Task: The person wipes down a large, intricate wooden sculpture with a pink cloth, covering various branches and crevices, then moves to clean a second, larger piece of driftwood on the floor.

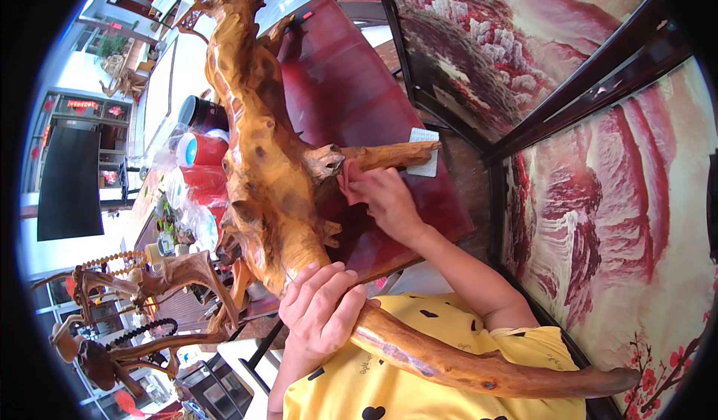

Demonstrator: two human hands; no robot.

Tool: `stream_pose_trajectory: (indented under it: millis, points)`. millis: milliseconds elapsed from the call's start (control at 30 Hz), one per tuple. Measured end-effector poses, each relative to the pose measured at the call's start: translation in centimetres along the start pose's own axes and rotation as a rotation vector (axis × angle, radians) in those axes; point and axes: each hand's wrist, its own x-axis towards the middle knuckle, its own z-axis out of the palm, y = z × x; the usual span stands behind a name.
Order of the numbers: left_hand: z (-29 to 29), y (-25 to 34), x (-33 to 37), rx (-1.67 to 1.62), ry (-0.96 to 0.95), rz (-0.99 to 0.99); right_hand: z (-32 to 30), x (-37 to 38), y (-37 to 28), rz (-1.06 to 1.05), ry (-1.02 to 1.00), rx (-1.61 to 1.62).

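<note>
A large, glossy root-wood carving (262, 136), golden brown with dark knots, runs from the top of the view down toward me. My left hand (321, 308) is wrapped round its narrow near part, where a long curved limb (464, 368) sweeps off to the right across my yellow shirt. A short branch stub (389, 154) juts out to the right from the trunk. At the base of that stub, my right hand (385, 201) pinches a small pink sheet (347, 184) against the wood. Whether the sheet is cloth or sandpaper, I cannot tell.
The carving lies over a dark red table (336, 76). A white patterned pad (425, 151) sits under the stub's tip. Left of the trunk are a red tub (203, 151), a black container (200, 112) and other driftwood pieces (172, 281). A painted folding screen (583, 181) stands at right.
</note>
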Motion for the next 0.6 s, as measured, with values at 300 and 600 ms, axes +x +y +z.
stream_pose_trajectory:
  millis: [300, 600]
  points:
    - [0.0, 0.0, 0.2, 0.007, 0.001, 0.006, 1.0, 1.4, -4.4, 0.371, -0.087, 0.69]
    - [0.0, -0.2, -0.2, 0.005, -0.027, 0.005, -2.2, 5.2, -9.3, -0.225, 0.18, -0.148]
